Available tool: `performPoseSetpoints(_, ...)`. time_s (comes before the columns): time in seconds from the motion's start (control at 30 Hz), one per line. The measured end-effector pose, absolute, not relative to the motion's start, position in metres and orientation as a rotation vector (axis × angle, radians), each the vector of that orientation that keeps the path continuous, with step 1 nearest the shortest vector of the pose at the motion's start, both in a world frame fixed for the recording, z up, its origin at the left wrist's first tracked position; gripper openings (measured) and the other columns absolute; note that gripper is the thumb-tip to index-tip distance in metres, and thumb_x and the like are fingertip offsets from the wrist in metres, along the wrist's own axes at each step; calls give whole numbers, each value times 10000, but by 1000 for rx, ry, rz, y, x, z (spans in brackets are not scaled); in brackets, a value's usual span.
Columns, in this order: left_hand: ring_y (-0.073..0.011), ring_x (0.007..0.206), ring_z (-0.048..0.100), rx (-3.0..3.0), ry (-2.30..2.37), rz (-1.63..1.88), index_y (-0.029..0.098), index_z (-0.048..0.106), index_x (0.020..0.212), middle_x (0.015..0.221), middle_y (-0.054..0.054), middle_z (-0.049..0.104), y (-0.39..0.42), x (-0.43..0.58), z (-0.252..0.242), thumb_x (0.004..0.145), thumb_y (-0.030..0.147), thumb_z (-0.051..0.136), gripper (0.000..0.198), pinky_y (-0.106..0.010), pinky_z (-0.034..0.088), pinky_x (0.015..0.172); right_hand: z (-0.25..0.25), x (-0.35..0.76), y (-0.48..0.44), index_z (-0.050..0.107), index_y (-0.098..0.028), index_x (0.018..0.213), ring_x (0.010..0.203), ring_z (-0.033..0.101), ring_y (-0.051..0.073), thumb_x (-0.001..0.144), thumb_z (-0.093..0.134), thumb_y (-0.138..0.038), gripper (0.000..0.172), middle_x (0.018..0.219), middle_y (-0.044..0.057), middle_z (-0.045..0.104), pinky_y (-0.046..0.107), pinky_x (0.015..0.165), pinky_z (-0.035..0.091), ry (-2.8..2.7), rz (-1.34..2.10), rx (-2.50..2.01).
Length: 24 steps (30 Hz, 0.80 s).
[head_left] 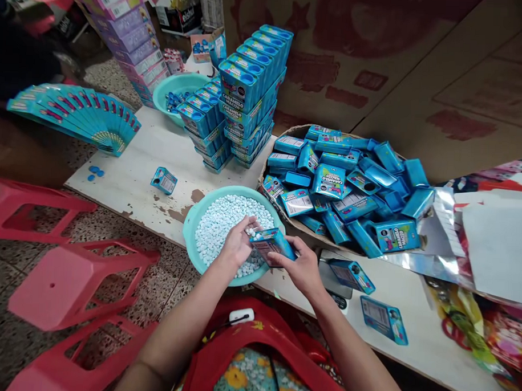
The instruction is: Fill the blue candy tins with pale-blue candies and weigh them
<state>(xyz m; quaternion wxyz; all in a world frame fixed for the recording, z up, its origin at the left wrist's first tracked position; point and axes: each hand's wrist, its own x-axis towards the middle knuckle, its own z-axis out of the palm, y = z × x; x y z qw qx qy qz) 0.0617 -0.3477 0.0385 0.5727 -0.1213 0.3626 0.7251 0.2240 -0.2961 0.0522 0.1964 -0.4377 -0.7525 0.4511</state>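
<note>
My right hand (pixel 301 265) grips a small blue candy box (pixel 274 247), tilted with its open end towards the left. At that end, my left hand (pixel 237 243) is cupped with a few small white candies (pixel 253 233) in its curled fingers. Both hands are over a turquoise basin (pixel 190 230) heaped with loose white candies (pixel 217 228). Right of my right hand, a blue box (pixel 351 275) rests on a small scale (pixel 335 286). Another box (pixel 384 319) lies flat beside it on the table.
A large carton tray (pixel 265 175) of jumbled blue boxes stands behind on the right. Stacked filled boxes (pixel 251 92) rise at the back, near a second basin (pixel 162 92) with blue pieces. A single box (pixel 164 181) and blue caps (pixel 96 171) lie left; red stools (pixel 69 286) stand below.
</note>
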Motion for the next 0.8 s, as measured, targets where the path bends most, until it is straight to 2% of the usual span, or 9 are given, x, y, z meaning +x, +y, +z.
performPoseSetpoints(0.13, -162, 810, 608, -28, 870, 1645, 99, 666, 854, 877, -79, 648, -350, 63, 41, 636, 103, 733, 229, -281, 475, 780, 53, 221, -293, 647, -183, 979, 739, 585, 204, 657, 730, -539, 488, 813, 26, 649, 306, 674, 466, -2049, 1325, -1275)
performPoseSetpoints(0.37, -228, 975, 604, -7, 990, 1651, 141, 650, 913, 899, -85, 652, -347, 51, 40, 697, 218, 717, 239, -381, 436, 924, 40, 217, -292, 645, -185, 976, 747, 599, 205, 604, 790, -468, 490, 849, 21, 671, 320, 713, 479, -1801, 1543, -1278)
performPoseSetpoints(0.47, -266, 1185, 496, 244, 1341, 1566, 185, 653, 1026, 1150, -106, 613, -354, 33, 44, 767, 329, 667, 296, -410, 343, 1028, 32, 217, -289, 635, -197, 990, 852, 617, 230, 603, 806, -415, 476, 933, 35, 682, 355, 797, 487, -1640, 1637, -1193)
performPoseSetpoints(0.57, -260, 1317, 363, 627, 1540, 1467, 267, 595, 1199, 1380, -61, 475, -361, 18, 63, 744, 313, 693, 467, -383, 284, 1077, 26, 202, -288, 615, -200, 997, 907, 618, 238, 610, 811, -373, 468, 969, 42, 678, 389, 862, 480, -1516, 1647, -1146)
performPoseSetpoints(0.63, -267, 1271, 424, 846, 1502, 1353, 279, 603, 1198, 1343, -54, 516, -364, 11, 83, 673, 285, 751, 546, -362, 319, 1058, 28, 183, -294, 610, -196, 1007, 939, 615, 242, 637, 794, -373, 449, 994, 52, 672, 408, 902, 468, -1523, 1650, -1111)
performPoseSetpoints(0.7, -280, 1143, 529, 957, 1556, 1236, 255, 665, 1083, 1180, -56, 624, -365, 4, 103, 591, 287, 802, 512, -362, 371, 1015, 37, 165, -302, 596, -201, 1070, 1022, 595, 246, 692, 749, -389, 448, 1088, 70, 647, 415, 956, 440, -1571, 1642, -1035)
performPoseSetpoints(0.73, -284, 1077, 563, 976, 1665, 1196, 247, 681, 1022, 1088, -47, 659, -367, -2, 111, 567, 310, 813, 478, -375, 393, 993, 43, 159, -307, 574, -212, 1130, 1084, 570, 244, 718, 725, -397, 476, 1161, 75, 616, 410, 987, 419, -1607, 1613, -999)
performPoseSetpoints(0.8, -296, 1008, 585, 982, 2027, 1139, 255, 669, 1002, 995, -18, 675, -368, -24, 118, 559, 390, 805, 482, -420, 422, 961, 54, 155, -313, 443, -245, 1309, 1199, 501, 234, 746, 698, -398, 636, 1344, 87, 492, 401, 1023, 390, -1674, 1554, -945)
